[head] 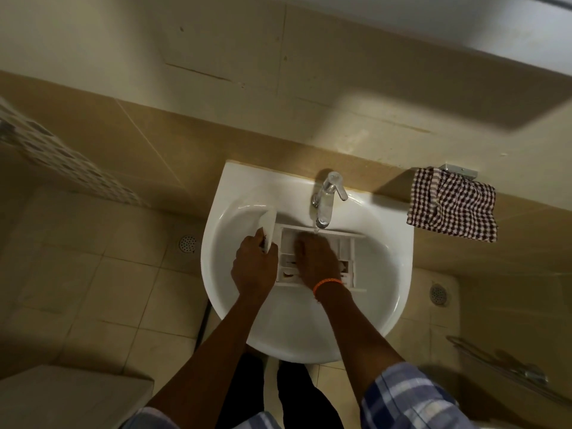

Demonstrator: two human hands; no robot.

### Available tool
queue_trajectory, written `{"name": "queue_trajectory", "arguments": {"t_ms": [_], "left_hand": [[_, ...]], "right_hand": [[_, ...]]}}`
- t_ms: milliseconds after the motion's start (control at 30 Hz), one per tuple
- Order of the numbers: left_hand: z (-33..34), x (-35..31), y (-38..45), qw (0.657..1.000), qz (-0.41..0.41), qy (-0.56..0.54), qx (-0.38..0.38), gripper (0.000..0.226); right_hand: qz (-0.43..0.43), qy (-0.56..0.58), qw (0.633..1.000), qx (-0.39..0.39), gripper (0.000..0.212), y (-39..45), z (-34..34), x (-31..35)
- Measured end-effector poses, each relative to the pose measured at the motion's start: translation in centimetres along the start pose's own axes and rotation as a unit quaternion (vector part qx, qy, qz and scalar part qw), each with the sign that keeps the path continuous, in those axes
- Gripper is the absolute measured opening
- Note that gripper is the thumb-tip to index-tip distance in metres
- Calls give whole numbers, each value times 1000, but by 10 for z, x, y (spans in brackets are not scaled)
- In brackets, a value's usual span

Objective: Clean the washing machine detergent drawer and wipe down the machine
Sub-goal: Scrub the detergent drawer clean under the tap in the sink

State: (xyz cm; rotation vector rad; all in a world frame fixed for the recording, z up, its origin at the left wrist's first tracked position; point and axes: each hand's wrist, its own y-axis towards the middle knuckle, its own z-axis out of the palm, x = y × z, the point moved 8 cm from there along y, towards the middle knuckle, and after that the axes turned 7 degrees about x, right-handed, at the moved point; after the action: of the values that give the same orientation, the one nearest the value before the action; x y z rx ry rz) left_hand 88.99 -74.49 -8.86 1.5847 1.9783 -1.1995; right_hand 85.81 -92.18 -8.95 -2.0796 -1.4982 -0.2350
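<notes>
The detergent drawer (315,258) lies across the bowl of the sink (380,274), right under the tap (325,205), which seems to be running onto its back edge. The main risk from here is the wet plastic slipping: the left hand (253,267) grips only the curved white front panel at the drawer's left end, so a hard push could twist the drawer loose and knock it against the basin. Water striking the compartments could also splash over the rim onto the floor. Small removable inserts, if any are loose, might wash towards the drain, though none can be made out clearly. The left grip is closed round that front panel, fingers curled over its edge. The right hand (315,261), with an orange band at the wrist, rests palm down on the middle compartments, fingers reaching forward towards the stream; whether it holds a cloth or brush underneath cannot be told. Both forearms reach straight out over the near rim. A checked towel (452,205) hangs on the wall to the right.
</notes>
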Motion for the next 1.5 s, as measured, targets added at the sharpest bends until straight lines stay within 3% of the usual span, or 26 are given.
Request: {"name": "queue_trajectory", "arguments": {"t_ms": [100,167,267,367,533,667,767,967,1033,1200,1300,1400,1500], "left_hand": [[0,4,3,1000,10,1,1,24],[-5,6,5,1000,14,-6,-2,22],[-5,6,5,1000,23,-9,4,26],[-1,4,3,1000,15,4,-2,29],[-1,-1,0,1000,10,16,-7,35],[-3,-1,1,1000,8,12,6,37],[2,-3,1,1000,9,15,20,31],[4,-2,4,999,14,22,26,24],[3,-1,4,999,14,18,27,23],[5,-4,0,1000,20,3,23,20],[5,-5,-3,1000,20,-5,14,23],[5,-5,-3,999,25,-8,23,24],[3,-2,0,999,28,-19,26,27]], "right_hand": [[-125,31,990,55,26,-11,12,33],[-134,-2,991,29,32,-13,-3,16],[1,-55,998,-30,26,-10,-26,-37],[67,-40,997,11,28,-2,-11,-40],[-115,84,983,117,25,-5,9,12],[10,-2,1000,8,25,-6,-20,-45],[55,-31,998,-5,29,-9,-17,-47],[-104,47,989,95,26,-7,12,25],[-95,13,992,77,32,-9,4,8],[12,-113,992,-52,41,-16,-24,-45],[-22,-108,992,-58,45,-13,-8,-10],[-125,-46,991,-15,38,-12,6,26],[-141,-54,988,-33,41,-14,-8,7]]}}
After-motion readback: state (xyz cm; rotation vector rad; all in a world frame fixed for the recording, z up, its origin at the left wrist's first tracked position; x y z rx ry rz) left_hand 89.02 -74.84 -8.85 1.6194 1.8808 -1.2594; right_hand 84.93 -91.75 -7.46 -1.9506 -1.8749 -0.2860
